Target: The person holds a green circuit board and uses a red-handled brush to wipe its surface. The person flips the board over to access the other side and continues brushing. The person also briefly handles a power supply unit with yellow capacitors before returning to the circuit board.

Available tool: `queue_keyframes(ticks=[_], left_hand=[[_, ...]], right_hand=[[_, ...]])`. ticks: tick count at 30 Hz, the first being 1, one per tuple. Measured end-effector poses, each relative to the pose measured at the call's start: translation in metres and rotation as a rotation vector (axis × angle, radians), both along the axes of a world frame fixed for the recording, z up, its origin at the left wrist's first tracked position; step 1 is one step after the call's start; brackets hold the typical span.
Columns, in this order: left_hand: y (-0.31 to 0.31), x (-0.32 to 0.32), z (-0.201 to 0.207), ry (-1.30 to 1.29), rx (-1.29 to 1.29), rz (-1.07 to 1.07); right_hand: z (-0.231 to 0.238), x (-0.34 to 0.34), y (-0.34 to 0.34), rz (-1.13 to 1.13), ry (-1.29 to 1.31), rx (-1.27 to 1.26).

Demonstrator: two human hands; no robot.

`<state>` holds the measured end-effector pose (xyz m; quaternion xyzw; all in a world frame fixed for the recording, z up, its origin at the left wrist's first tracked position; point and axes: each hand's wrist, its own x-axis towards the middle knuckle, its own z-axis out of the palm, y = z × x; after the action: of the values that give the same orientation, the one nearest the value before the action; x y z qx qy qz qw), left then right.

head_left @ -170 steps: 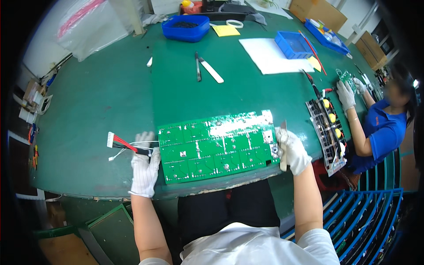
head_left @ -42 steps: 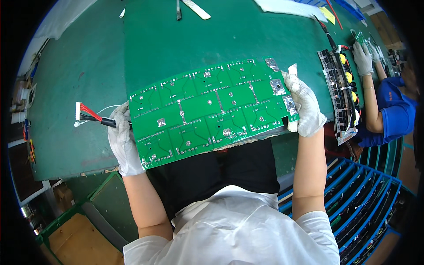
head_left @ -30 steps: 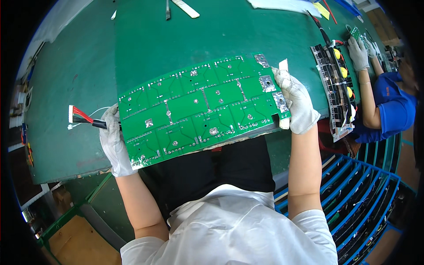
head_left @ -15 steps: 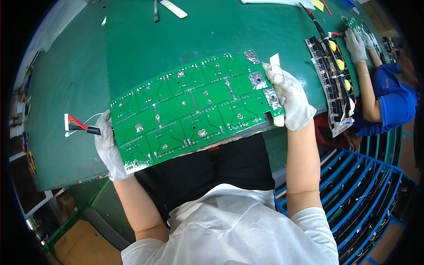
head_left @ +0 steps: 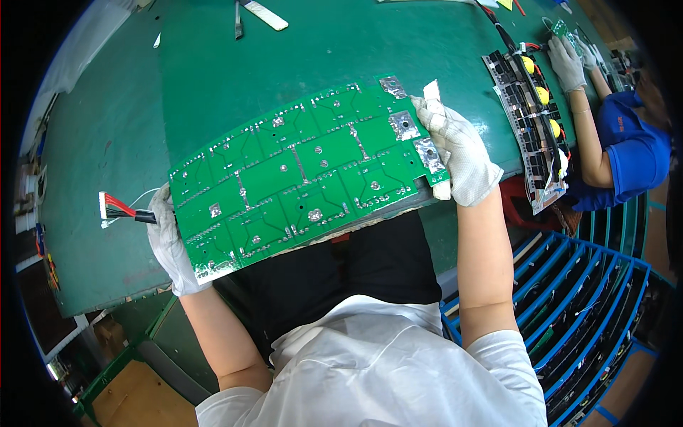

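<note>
I have the green circuit board (head_left: 299, 185) out in front of me, solder side up, slanting so its lower left corner reaches past the edge of the table (head_left: 398, 53) and over my dark trousers (head_left: 327, 285). My left hand (head_left: 168, 242) is closed on the board's left end, most of the fingers tucked out of sight, so how firmly they press I cannot tell. My right hand (head_left: 459, 146) is wrapped around a pale strip (head_left: 432, 91) that runs along the board's right end, just beside the silver pads (head_left: 404, 125). That side worries me most: with the strip sharing my grip, the board could slip at that corner, or the strip's end could scrape a pad if my wrist turned. Left of the board, the cable bundle (head_left: 142, 215) sticks out past my fingers with its white connector (head_left: 103, 208) hanging free (a loose end like that loves to snag); catching it could strain the wires. Well to the right of the board lies a long assembly with yellow parts (head_left: 523, 128), and swinging the board wide that way might knock it. Beyond that assembly, seen from the board, is a co-worker's gloved hand (head_left: 567, 62).
</note>
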<state>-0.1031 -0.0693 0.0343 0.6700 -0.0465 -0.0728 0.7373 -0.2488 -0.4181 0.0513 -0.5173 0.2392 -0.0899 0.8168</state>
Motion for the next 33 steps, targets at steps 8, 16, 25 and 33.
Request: queue_keyframes(ticks=[8,16,25,33], left_hand=[[-0.005,-0.002,0.001,-0.021,0.035,0.057],[-0.004,0.000,-0.001,-0.002,0.001,0.027],[-0.007,-0.002,0.001,-0.007,0.009,0.022],[-0.005,-0.001,0.000,-0.014,0.007,0.011]], right_hand=[[-0.003,0.001,-0.001,-0.006,0.028,0.026],[0.004,0.002,0.008,-0.090,0.020,0.006],[0.002,0.001,0.004,-0.040,0.015,-0.013],[-0.009,0.001,-0.002,-0.015,0.017,-0.004]])
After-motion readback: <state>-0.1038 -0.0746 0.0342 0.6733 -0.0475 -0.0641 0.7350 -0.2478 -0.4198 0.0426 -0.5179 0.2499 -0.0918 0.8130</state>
